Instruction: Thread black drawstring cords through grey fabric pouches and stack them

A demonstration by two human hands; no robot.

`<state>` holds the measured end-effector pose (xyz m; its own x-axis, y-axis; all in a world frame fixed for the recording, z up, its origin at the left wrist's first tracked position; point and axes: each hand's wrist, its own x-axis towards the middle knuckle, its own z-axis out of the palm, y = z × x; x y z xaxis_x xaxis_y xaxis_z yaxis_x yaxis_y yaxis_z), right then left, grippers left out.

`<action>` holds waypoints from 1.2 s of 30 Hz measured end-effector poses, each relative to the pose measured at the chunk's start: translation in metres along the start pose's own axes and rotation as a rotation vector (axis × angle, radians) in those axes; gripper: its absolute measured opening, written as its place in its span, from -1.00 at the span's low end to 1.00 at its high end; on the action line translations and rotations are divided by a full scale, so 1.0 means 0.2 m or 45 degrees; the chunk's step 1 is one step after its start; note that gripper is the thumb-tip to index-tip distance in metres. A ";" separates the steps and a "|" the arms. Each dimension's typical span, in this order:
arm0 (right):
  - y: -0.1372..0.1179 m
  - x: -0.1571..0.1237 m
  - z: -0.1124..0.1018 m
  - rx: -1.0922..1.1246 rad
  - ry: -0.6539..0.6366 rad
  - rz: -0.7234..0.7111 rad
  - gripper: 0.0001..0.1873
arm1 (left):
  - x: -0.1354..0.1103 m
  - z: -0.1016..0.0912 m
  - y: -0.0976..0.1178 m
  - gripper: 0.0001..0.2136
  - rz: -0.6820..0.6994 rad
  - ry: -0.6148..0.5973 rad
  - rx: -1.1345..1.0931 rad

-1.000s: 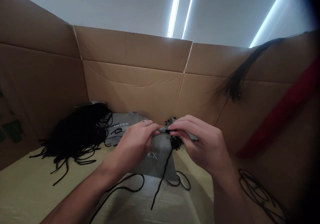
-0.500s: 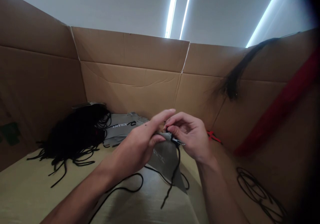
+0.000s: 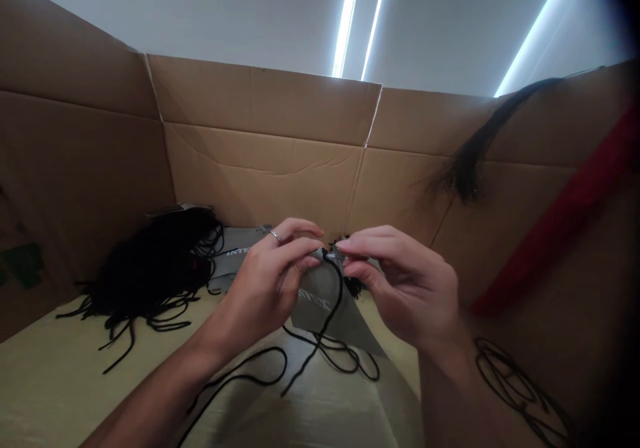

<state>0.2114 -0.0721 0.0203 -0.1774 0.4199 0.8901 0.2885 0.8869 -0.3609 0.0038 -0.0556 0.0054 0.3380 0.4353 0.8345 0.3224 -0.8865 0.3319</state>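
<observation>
A grey cloth bag (image 3: 320,301) with pale lettering hangs by its top corner from my left hand (image 3: 270,275), whose thumb and fingertips pinch the cloth. A black cord (image 3: 336,301) comes out at that corner and drops across the bag's front. My right hand (image 3: 410,281) is just right of the corner, its thumb and fingers closed on a thin silvery piece (image 3: 334,257), perhaps a pin; its kind is too small to tell. More of the black cord loops on the table below the bag.
A heap of black cords (image 3: 155,268) lies at the left beside a stack of grey bags (image 3: 235,241). Cardboard walls (image 3: 260,148) surround the yellowish table (image 3: 40,381). Black strands (image 3: 465,175) and a red strip (image 3: 560,215) hang at the right, above coiled cord (image 3: 515,381).
My right hand has moved right, away from my left hand. The left hand now pinches the bag's corner with fingers bent, and the cord's loose end has swung left.
</observation>
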 end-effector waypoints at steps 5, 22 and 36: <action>-0.04 0.00 0.05 -0.197 0.037 -0.121 -0.71 | -0.02 0.02 0.00 -0.79 0.008 -0.050 -0.004; 0.00 -0.02 0.02 -0.526 -0.325 -0.344 -0.53 | 0.01 -0.01 -0.02 -0.79 -0.440 -0.024 -0.233; -0.09 0.03 -0.12 0.487 0.398 0.047 -0.62 | 0.03 0.02 -0.16 -0.78 -0.308 0.162 0.314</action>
<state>0.2280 -0.0897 0.0376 0.1339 0.4261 0.8947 -0.0871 0.9044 -0.4177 -0.0018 -0.0238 -0.0018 0.1181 0.5911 0.7979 0.5884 -0.6889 0.4233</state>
